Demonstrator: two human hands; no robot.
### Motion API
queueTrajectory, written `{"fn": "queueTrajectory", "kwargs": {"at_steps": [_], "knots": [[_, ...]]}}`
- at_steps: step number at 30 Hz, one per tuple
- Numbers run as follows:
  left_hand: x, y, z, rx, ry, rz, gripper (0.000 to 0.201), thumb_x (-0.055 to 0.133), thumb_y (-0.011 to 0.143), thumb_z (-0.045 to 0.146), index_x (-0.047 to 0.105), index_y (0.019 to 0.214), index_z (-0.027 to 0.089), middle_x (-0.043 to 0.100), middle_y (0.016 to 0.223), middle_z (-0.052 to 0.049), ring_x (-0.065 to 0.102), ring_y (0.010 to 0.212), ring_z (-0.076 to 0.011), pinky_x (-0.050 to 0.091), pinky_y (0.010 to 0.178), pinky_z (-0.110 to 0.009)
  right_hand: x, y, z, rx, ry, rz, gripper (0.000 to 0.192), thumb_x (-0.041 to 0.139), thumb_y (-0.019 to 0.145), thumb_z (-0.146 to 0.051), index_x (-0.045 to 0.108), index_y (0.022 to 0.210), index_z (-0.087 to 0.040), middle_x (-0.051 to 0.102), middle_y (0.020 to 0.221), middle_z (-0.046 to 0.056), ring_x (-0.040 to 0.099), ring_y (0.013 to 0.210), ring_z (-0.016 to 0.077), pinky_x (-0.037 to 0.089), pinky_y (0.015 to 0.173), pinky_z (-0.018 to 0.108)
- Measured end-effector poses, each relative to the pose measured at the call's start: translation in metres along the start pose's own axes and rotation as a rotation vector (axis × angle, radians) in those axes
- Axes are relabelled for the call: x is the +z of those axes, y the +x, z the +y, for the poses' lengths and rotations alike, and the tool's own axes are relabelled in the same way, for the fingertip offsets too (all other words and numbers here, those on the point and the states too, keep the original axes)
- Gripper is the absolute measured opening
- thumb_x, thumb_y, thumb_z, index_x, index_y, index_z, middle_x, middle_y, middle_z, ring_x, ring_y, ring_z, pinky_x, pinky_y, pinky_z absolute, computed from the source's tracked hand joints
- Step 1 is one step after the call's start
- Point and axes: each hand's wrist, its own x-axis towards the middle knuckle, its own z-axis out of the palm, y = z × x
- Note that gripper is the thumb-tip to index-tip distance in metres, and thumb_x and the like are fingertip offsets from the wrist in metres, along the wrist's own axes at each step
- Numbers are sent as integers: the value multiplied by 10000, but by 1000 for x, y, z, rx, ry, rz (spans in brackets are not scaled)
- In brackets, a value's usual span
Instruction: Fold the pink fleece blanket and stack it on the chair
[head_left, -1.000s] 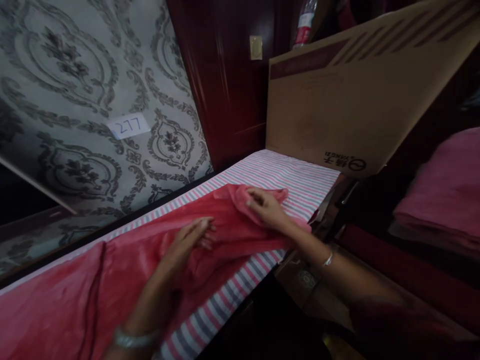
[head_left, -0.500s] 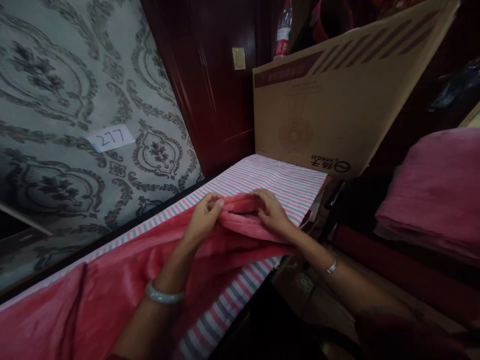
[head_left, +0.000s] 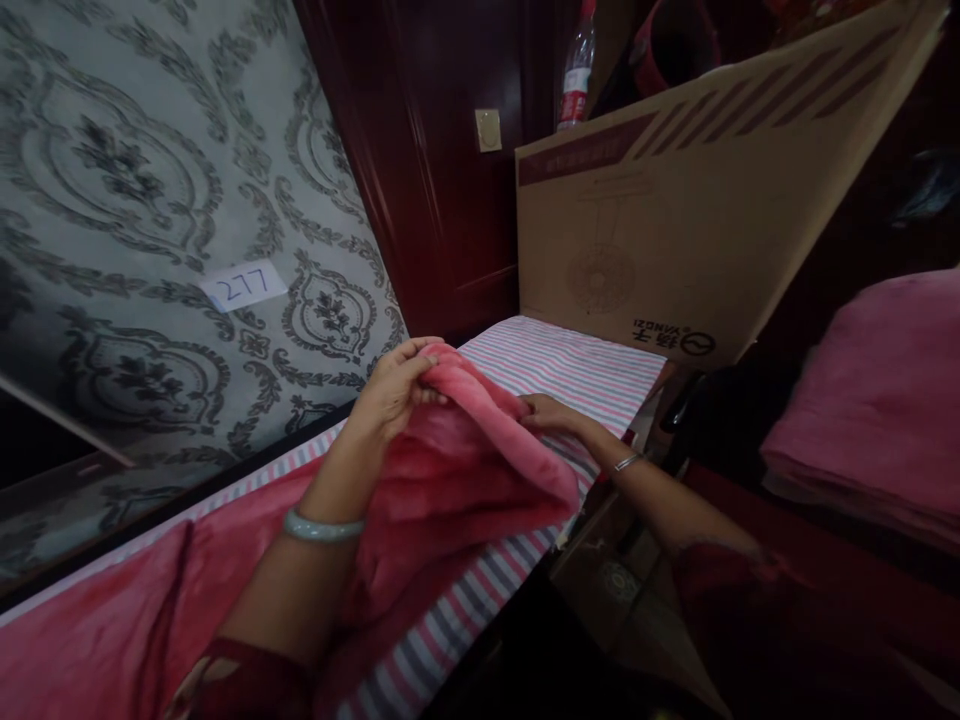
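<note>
Along a pink, grey and white striped cloth (head_left: pixel 600 362) lies a long piece of soft, red-and-pink plush fabric (head_left: pixel 457 490), stretching from the lower left toward the middle, where part of it is lifted into a thick, rounded fold. The left hand (head_left: pixel 391 392) holds the fold's upper end, its fingers gripping the plush between the thumb and the others. A pale green, smooth bangle (head_left: pixel 322 527) circles that wrist. The right hand (head_left: pixel 553 413) is at the fold's right edge, above the striped cloth, its fingers pinched on the plush with the tips partly hidden; a thin silver bracelet (head_left: pixel 628 462) is on this wrist. Dark red sleeves (head_left: pixel 251 680) cover the arms further back. At the far end of the striped cloth stands a large brown cardboard box (head_left: pixel 697 210) with upside-down printing and dark slanting stripes, and just above its top edge shows a clear plastic bottle (head_left: pixel 576 80) with a red cap and a red-and-white label. Behind rises a glossy dark red wooden panel (head_left: pixel 420 160) bearing a small cream plate (head_left: pixel 487 130). To its left, grey patterned wallpaper (head_left: pixel 124 165) carries a white paper slip (head_left: pixel 244 284) marked 277. Well apart on the right sits a folded pink pile of cloth (head_left: pixel 874 390).
</note>
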Motion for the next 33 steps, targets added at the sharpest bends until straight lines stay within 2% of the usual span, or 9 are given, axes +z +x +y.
{"fn": "queueTrajectory", "kwargs": {"at_steps": [3,8,13,15,19,21,24,29,33], "knots": [[0,16,7,-5,11,29,242,634,692,91,634,932,124,606,770,-8,574,562,-99,549,438,-226,-14,-7,-1,83,-64,148,103,653,615,-223,552,593,-214,656,690,59,633,871,262,455,728,291],[8,69,8,121,-68,112,200,622,770,112,603,964,158,631,855,-18,639,743,-128,608,731,-319,-50,-17,-8,150,178,274,232,562,792,-417,626,825,-196,694,782,57,643,747,228,492,641,299],[32,88,-45,232,373,187,329,695,775,221,614,1090,172,618,1084,-86,620,1061,-227,509,977,-408,-47,-24,4,389,502,344,305,642,707,-310,604,986,-195,670,744,27,627,645,192,521,597,304],[46,71,-80,277,696,15,278,713,740,206,650,1007,159,622,1056,-95,594,1092,-253,470,1021,-417,-40,-33,19,455,474,370,341,625,693,-272,593,1021,-186,620,668,2,593,589,181,495,550,293],[76,20,-139,421,1098,-509,453,731,761,313,623,1181,182,584,1213,-114,543,1158,-283,447,1042,-448,-33,-61,46,451,453,405,469,601,723,-317,566,1170,-179,556,628,-48,543,544,150,437,524,255],[89,2,-154,467,1263,-622,509,697,809,337,567,1274,176,552,1273,-136,524,1179,-300,450,1021,-460,-32,-76,53,411,407,399,520,609,729,-376,565,1211,-186,524,603,-65,504,518,142,400,499,245],[104,-6,-165,406,1401,-566,338,527,931,281,565,1241,154,541,1282,-168,529,1167,-305,458,965,-453,-25,-99,61,323,284,406,561,628,712,-476,589,1193,-189,502,586,-65,487,524,153,387,496,257],[108,11,-174,147,1056,-366,61,651,816,170,624,871,172,638,988,-109,607,955,-261,458,889,-393,-1,-140,69,313,315,514,665,641,716,-558,557,1277,-211,679,851,50,636,738,234,515,621,338],[96,31,-166,120,897,-220,119,570,803,129,555,705,194,582,711,-30,582,753,-206,455,759,-340,2,-162,62,298,365,538,739,645,736,-591,537,1378,-241,709,1084,102,678,891,269,556,710,378]]}}
